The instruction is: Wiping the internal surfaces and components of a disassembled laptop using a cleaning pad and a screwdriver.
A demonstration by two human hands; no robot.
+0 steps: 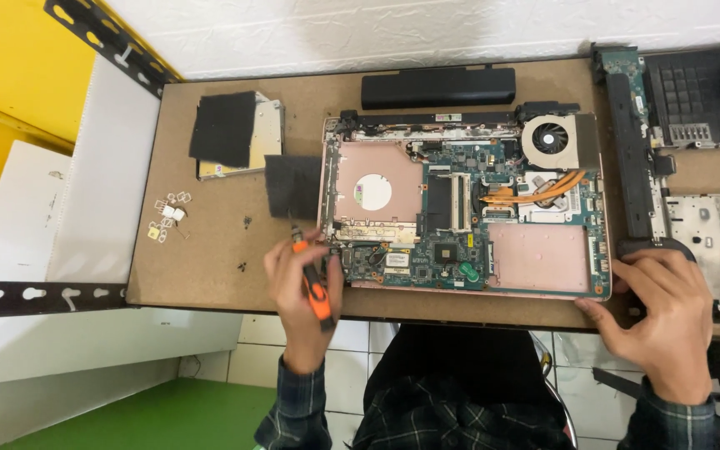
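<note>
Left hand point(303, 287) closed around orange screwdriver point(314, 287), tip down at opened laptop base point(464, 217). Right hand point(664, 312) spread, empty, bracing its corner, likely for steadiness.

Left hand point(303, 283) fisted, apparently gripping; right hand point(660, 312) curled, palm down.

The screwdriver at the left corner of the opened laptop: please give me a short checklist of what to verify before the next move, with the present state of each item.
1. Grip: the left hand is closed around the orange screwdriver. Ok.
2. Tip seated in a screw: the tip is near the front-left corner of the opened laptop, but the contact is too small to see. Cannot tell.
3. Laptop steadied: the right hand rests at its front-right corner. Ok.
4. Battery removed: the black battery lies apart, behind the laptop. Ok.
5. Loose small parts kept aside: grouped on the board to the left. Ok.
</note>
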